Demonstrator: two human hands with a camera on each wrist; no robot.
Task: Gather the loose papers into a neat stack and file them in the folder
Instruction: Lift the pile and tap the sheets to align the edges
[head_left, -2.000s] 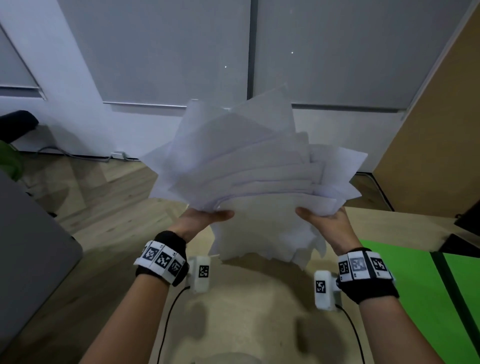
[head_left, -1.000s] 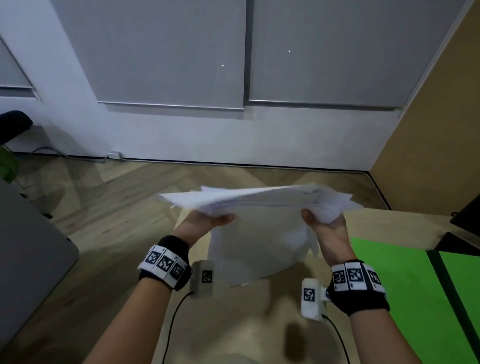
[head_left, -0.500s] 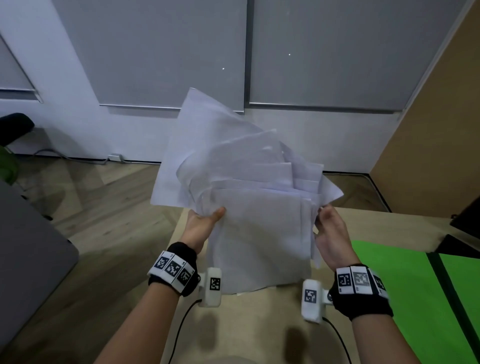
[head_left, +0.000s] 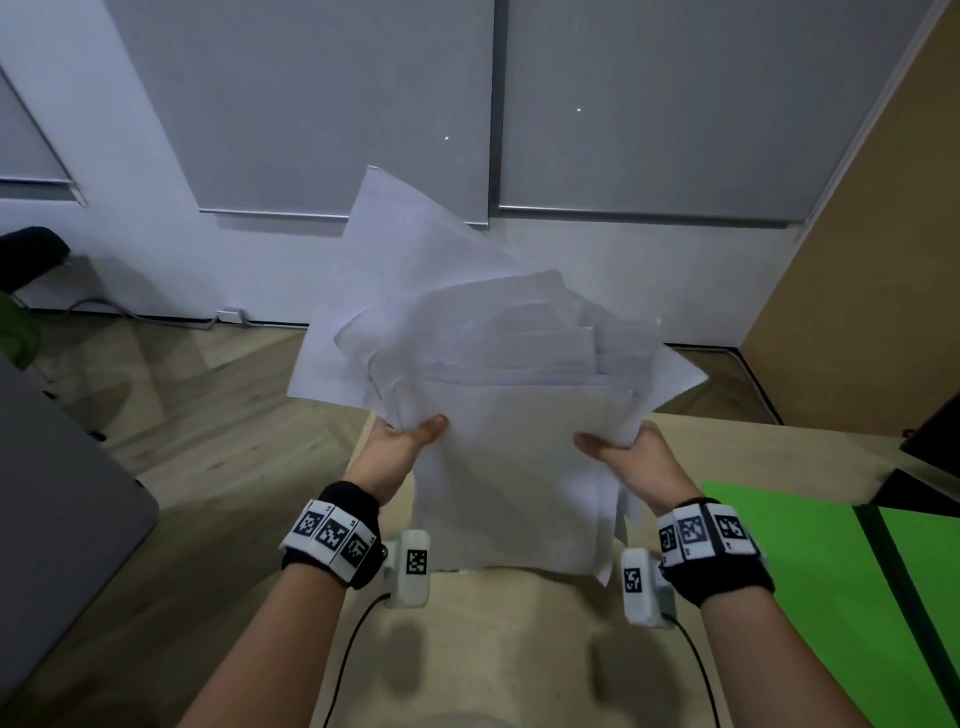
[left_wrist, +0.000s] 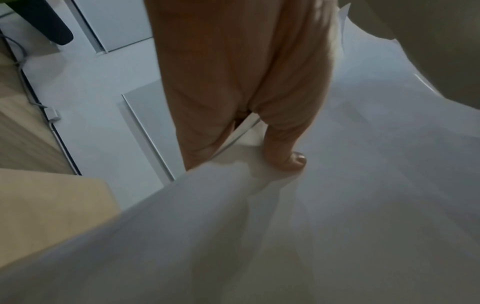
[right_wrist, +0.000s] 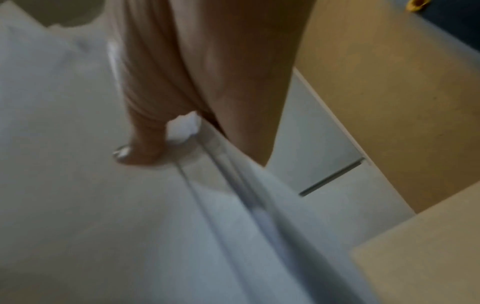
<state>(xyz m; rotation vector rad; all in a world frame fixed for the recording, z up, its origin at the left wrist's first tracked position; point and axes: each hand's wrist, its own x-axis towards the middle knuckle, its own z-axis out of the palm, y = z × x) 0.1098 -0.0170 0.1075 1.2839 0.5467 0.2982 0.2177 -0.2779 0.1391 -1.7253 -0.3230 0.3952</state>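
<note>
While the papers (head_left: 498, 395) are held up over the near end of the bench (head_left: 467, 649), they are far from a neat stack: sheets fan out at odd angles, one corner jutting high to the left and others splaying to the right.

On the left, the left hand (head_left: 400, 452) has its grip closed on the bundle's left edge, thumb on the near face and fingers behind; the left wrist view shows the thumb (left_wrist: 288, 156) pressed flat on the top sheet. On the right, the right hand (head_left: 631, 460) pinches the right edge the same way, thumb (right_wrist: 137, 152) over the sheets.

The likely risk is a slip. Each grip catches only the lower edges, so the loosely fanned outer sheets, probably barely caught, could slide free and drop to the floor (head_left: 208, 467) beyond the bench end. Squaring them by squeezing could crease the crumpled middle sheets instead.

The bundle lies between the two hands, rising above and away from both grips. No folder is visible here; the green mat (head_left: 810, 597) lies at the right.
</note>
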